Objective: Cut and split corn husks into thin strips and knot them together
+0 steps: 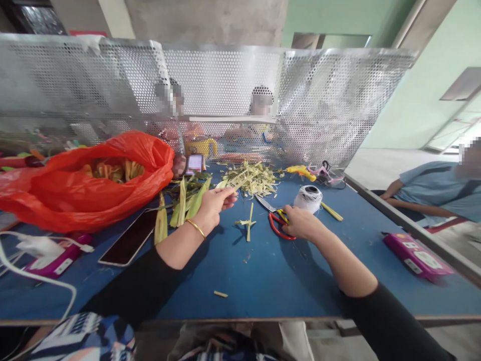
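My left hand [216, 204], with a gold bangle at the wrist, is closed with fingertips together on a pale strip of dried husk [239, 186], in front of a heap of husk scraps [252, 175]. My right hand [303, 223] is closed round the yellow part of the handles of a pair of scissors [266, 203]; the red loop shows beside it, and the blades point away to the left. Between the hands a small cross-shaped piece of tied husk [248, 223] lies on the blue table [263, 281]. Just behind my right hand stands a spool of white twine [308, 199].
To the left are a red plastic bag [90, 200] of husks, long green husks [183, 200], a phone [130, 238] and a charger [39, 246] with cable. A yellow glue gun [301, 172], glasses [326, 174] and a purple pack [417, 254] lie right. A perforated metal screen [225, 75] closes the back.
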Demonstrator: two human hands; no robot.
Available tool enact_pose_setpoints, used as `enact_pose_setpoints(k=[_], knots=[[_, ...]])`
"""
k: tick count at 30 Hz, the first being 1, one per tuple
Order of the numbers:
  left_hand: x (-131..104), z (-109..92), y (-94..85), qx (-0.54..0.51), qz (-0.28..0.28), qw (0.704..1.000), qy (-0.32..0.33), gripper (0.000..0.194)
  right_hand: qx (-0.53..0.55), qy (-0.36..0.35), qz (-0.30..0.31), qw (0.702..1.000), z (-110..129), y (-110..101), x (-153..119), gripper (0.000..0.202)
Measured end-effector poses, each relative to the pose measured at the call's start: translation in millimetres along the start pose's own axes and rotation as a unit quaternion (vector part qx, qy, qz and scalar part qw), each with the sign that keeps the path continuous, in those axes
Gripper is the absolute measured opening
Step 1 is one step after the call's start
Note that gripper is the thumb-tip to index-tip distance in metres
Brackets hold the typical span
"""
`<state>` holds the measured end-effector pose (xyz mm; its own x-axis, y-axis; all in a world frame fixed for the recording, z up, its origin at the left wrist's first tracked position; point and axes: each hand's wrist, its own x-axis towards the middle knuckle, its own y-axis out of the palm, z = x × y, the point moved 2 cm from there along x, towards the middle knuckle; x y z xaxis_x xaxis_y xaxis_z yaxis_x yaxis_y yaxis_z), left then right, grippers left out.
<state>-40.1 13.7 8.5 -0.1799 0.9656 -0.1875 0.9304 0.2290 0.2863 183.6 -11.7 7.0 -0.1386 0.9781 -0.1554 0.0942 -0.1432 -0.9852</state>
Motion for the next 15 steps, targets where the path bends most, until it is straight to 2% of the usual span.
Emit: enact_pose_setpoints(k=[5, 8, 10, 12, 15], knots=[[7, 10, 3.8, -0.006, 0.009, 0.999, -0.036, 0.01, -0.025, -0.01, 0.0, 1.0, 8, 10, 7, 0.049], [11, 15, 0.6, -0.008, 0.005, 0.999, -0.051, 0.011, 0.03, 0.003, -0.017, 0.999, 1, 14, 10, 0.054], [13, 18, -1.9, -0.013, 0.002, 0.998, -0.059, 0.012, 0.104, 0.015, -0.039, 0.994, -6, 15, 10, 0.058], [16, 19, -3.8, -0.025, -0.001, 0.997, -0.066, 0.01, 0.217, 0.019, -0.059, 0.974, -11, 17, 10, 0.06], [20, 21, -4.6, -0.048, 0.004, 0.996, -0.076, 0.006, 0.423, -0.004, -0.057, 0.904, -11, 19, 9, 0.056]])
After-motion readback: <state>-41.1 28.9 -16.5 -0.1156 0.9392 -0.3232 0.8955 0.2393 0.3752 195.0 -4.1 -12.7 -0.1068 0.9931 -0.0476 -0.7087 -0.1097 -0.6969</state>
